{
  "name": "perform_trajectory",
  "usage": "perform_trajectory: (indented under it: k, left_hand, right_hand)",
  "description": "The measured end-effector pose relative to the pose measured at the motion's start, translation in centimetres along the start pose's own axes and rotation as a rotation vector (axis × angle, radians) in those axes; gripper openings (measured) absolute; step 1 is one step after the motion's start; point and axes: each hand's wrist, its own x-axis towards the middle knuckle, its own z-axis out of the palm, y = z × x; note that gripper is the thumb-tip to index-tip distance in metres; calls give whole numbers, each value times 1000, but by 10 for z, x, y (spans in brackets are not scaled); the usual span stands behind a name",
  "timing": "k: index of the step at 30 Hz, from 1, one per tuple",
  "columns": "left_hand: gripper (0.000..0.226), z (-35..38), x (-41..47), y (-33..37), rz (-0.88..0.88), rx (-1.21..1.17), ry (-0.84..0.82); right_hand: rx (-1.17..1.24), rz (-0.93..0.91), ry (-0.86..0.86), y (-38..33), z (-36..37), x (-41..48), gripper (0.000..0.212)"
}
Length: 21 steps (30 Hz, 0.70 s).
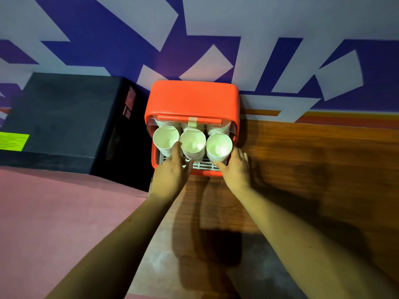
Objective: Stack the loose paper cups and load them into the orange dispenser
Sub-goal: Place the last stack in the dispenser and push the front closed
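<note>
The orange dispenser (192, 98) stands against the wall with its front lid raised. Three stacks of white paper cups stand upright on its white slatted tray: a left stack (165, 138), a middle stack (192, 141) and a right stack (219, 145). More cup stacks show behind them under the lid. My left hand (172, 169) reaches in, fingers touching between the left and middle stacks. At the tray's front right corner my right hand (236, 167) rests, its fingers against the base of the right stack. Neither hand clearly grips a cup.
A black box-shaped appliance (64, 117) sits close to the dispenser's left side. The dispenser stands on a wooden counter (313, 165) that stretches to the right. A pink surface (54, 212) lies at the lower left. The wall behind is blue and white.
</note>
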Motion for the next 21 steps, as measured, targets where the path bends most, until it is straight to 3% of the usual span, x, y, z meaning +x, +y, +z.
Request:
perform_trajectory:
  k: [7,10,15,21]
  left_hand:
    - [65,-18,-19,-50,-245,-135,176]
    - [76,-14,-16,-55,-229,-140,85]
    - [79,-7,11,-56,-333,-408,-11]
    - [78,0,26,-48,-427,-572,-24]
  right_hand:
    - [-21,-63,-21,5,-12,-1,57]
    - [1,-17,-34,4,-11,1,51]
    - [14,-3,-19,2,-6,0,48]
    - [27,30,-9,-2,-3,2,63]
